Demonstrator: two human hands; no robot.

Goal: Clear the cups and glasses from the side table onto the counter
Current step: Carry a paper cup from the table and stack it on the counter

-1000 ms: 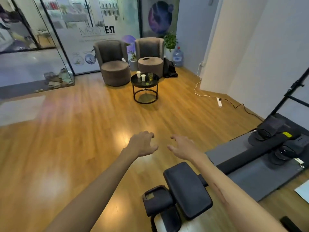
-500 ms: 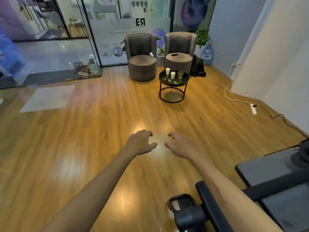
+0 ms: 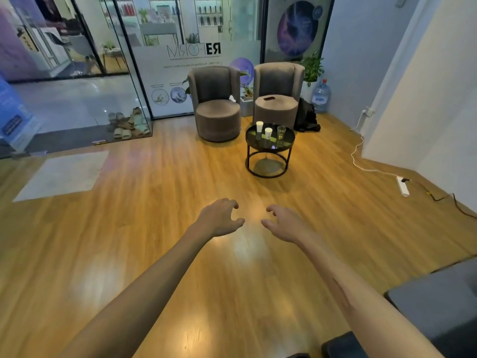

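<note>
Both arms out over the wood-plank floor (image 3: pixel 154 228); left hand (image 3: pixel 219 219) and right hand (image 3: pixel 285 223) loosely curled, holding nothing; well beyond them, round black metal-frame side table (image 3: pixel 268 147) carries two white paper cups (image 3: pixel 259 126) (image 3: pixel 268 132) and one clear drinking glass (image 3: pixel 281 131); two grey round armchairs (image 3: pixel 216 109) behind it.

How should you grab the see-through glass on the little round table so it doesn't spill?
Probably around the middle of its wall, coming from the near right side. The glass stands upright on the round table, rightmost of the three, with two white paper cups close on its left, so that side looks crowded. It seems to hold some liquid; keep it level.
</note>
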